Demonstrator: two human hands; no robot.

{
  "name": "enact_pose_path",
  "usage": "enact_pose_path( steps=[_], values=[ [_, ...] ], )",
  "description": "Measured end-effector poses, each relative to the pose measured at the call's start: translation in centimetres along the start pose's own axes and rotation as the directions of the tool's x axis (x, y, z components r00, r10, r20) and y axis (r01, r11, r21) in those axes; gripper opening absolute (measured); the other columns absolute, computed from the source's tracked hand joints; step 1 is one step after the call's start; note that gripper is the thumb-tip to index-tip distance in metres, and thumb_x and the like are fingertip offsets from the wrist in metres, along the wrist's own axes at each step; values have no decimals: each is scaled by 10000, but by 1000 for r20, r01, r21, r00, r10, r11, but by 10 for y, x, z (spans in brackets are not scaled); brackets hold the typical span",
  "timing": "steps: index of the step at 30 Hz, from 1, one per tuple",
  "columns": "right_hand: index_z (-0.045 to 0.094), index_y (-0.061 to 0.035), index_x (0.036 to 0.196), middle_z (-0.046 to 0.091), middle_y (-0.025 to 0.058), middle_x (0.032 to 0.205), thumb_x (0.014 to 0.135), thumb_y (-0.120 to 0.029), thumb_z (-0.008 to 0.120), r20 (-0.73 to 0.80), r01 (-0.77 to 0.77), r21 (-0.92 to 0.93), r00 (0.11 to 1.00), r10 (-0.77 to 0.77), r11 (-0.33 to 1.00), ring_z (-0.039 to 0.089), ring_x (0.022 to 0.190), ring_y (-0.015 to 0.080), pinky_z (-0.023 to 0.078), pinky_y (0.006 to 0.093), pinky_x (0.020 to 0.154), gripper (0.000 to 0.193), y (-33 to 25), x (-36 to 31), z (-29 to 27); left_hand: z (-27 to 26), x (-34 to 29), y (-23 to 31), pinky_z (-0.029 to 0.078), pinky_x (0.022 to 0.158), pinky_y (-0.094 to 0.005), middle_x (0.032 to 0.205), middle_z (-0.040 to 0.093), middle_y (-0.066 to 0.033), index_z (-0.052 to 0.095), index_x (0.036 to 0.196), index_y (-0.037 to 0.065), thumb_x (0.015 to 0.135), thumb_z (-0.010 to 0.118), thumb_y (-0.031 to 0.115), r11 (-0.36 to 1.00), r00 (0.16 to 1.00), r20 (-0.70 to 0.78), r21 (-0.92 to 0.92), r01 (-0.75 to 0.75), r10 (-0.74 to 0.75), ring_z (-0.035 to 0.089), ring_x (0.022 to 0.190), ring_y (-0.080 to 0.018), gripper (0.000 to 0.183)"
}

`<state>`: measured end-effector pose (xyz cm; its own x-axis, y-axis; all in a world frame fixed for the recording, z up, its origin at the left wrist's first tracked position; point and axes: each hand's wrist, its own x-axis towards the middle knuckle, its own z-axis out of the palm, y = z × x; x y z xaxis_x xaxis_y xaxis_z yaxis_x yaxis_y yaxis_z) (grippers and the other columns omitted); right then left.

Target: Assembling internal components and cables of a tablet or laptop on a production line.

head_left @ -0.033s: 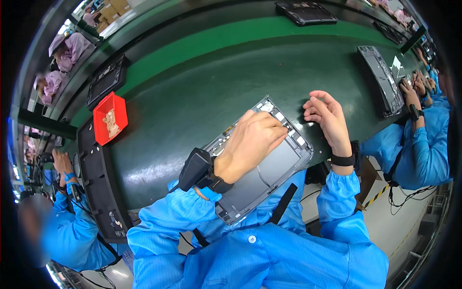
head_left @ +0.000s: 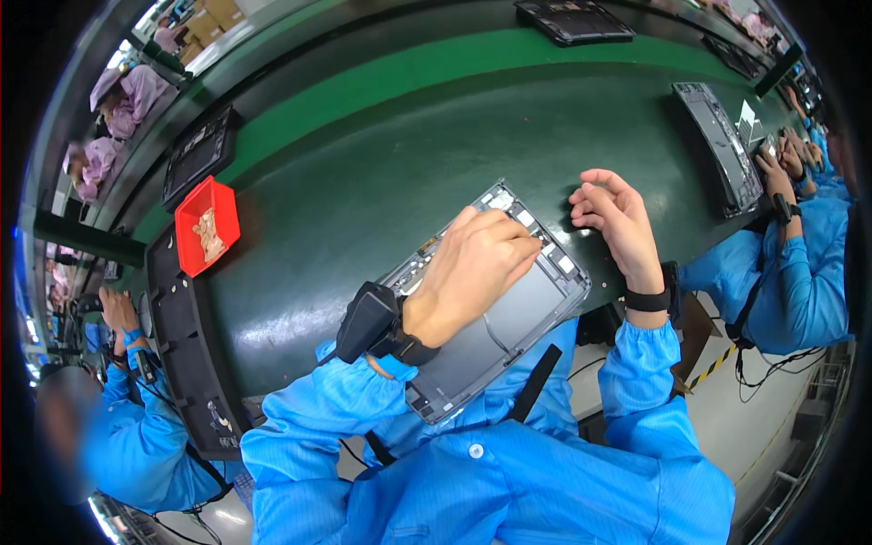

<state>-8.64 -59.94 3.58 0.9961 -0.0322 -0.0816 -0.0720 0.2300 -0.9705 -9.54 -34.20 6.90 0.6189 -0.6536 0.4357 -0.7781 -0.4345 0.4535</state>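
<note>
A grey tablet housing (head_left: pixel 536 309) with small white parts and cables along its far end lies slanted in front of me, its near end over the table's edge. Across its upper half rests my left hand (head_left: pixel 472 263), fingers bent and pressed together at the white pieces by the far right rim. What its fingertips pinch, if anything, is hidden. My right hand (head_left: pixel 618 213) is raised just right of the housing, off it, with fingers loosely curled and apart and nothing visible in them. A black box-shaped device (head_left: pixel 368 322) is strapped to my left wrist.
A red bin (head_left: pixel 227 204) with tan pieces sits at the left, beside a black compartment tray (head_left: pixel 186 327). Other tablet housings lie at the right (head_left: pixel 718 150), far back (head_left: pixel 574 22) and far left (head_left: pixel 197 156). Co-workers in blue sit on both sides.
</note>
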Motion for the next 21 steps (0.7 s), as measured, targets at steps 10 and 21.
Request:
enact_pose_path(
  steps=[10,21],
  values=[
    [615,32,1202,711,107,1004,1021,-107,620,53,11,-70,999,-8,997,686,866,135,578,266,795,228,1,0,1,5,5,0,471,807,-361,934,732,-50,801,979,42,864,760,146,996,999,-9,-73,51,-52,658,921,-217,160],
    [704,47,1091,714,79,969,1017,-192,661,37,63,-458,998,-52,887,623,753,122,492,252,677,254,4,-23,25,6,-4,16,442,949,-416,1233,688,-97,802,1073,93,862,783,341,990,995,7,106,96,-98,619,1141,-258,326]
  ],
)
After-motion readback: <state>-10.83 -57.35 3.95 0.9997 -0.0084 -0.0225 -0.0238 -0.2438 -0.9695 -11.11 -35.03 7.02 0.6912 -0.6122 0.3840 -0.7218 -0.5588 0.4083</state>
